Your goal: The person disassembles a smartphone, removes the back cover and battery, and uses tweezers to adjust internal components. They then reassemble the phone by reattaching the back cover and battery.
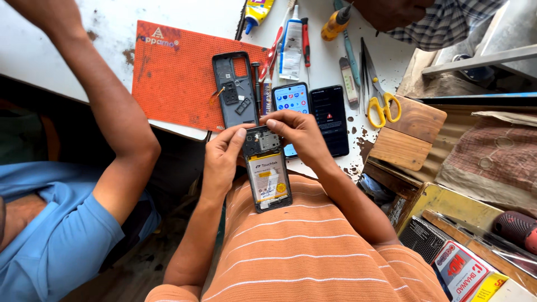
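Left hand [222,158]: holds the left edge of the opened phone [267,168], thumb on its top.
Right hand [299,136]: fingers closed on the top right corner of the phone.
Phone: above the lap, near the bench [112,33] edge, battery visible.
Done: back cover [235,89] is off, lying on the orange mat [173,72].
Left: inner parts seem not yet removed.

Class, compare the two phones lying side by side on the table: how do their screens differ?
The left phone shows a bright blue screen with app icons; the right phone shows a dark screen with a small red mark. The right hand overlaps the left phone; the right phone lies uncovered. Both lie face up.
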{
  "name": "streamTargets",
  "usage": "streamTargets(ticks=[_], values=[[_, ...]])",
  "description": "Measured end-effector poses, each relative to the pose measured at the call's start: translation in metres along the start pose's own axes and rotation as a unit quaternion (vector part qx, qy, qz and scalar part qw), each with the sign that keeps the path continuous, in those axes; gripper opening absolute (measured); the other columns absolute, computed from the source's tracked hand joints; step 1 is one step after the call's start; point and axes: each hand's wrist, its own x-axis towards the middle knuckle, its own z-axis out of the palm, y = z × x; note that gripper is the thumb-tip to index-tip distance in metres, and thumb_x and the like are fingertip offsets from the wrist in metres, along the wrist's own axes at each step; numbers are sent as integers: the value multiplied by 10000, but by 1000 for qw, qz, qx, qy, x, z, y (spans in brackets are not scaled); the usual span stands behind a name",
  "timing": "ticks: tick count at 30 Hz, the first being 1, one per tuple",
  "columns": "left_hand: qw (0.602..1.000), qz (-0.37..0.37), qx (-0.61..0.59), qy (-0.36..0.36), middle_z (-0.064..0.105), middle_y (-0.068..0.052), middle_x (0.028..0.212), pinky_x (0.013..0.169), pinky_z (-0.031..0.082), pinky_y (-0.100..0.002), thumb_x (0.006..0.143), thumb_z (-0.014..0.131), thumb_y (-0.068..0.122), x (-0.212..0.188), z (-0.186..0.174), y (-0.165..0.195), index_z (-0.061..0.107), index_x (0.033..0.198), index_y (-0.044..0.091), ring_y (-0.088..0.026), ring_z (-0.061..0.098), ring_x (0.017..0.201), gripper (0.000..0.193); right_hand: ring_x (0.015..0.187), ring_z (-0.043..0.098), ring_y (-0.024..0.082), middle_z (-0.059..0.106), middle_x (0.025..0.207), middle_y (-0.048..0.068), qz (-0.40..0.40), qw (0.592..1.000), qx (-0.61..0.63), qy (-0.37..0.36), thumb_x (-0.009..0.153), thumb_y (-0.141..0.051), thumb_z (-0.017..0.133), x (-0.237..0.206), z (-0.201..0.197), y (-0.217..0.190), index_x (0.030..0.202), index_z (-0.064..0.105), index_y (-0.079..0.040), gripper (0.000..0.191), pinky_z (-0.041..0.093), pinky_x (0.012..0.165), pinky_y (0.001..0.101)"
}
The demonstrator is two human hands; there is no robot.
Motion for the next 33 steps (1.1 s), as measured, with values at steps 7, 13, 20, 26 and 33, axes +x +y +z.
streamTargets(ticks=[7,13,20,26,33], values=[[1000,8,23,8,753,-35,903,582,583,-213,1058,576,208,-5,8,1,694,1244,8,-63,699,720,298,808,640,24,718,940,-34,36,996,81,-15,993,-240,696,-4,-2,6,1049,719,-90,162,516,624,185],[998,54,10,7,761,-59,958,670,583,-210,1051,608,159,-6,9,-7,625,1333,-1,-66,699,826,325,811,643,24,706,931,-31,37,994,102,-13,992,-232,693,-4,-5,12,1066,712,-91,161,515,631,178],[1000,10,-27,4,768,-104,1038,723,570,-224,1026,600,125,-19,8,-31,526,1445,-4,-89,693,871,445,782,628,29,696,907,-24,51,994,92,25,1016,-235,664,-11,-8,16,1119,721,-96,183,488,591,178],[998,-21,-51,-2,752,-122,1045,795,600,-249,1038,587,97,-35,15,-40,549,1433,-68,-106,705,913,430,789,689,90,728,951,21,17,986,165,15,1026,-235,604,-22,-22,10,1179,690,-82,233,593,621,261],[998,-11,-69,0,760,-158,1075,804,603,-264,1037,573,63,-38,22,-26,554,1405,-100,-138,718,932,403,849,682,108,718,1011,53,-12,989,138,48,1075,-209,600,-24,-17,11,1275,656,-25,277,583,676,286]])
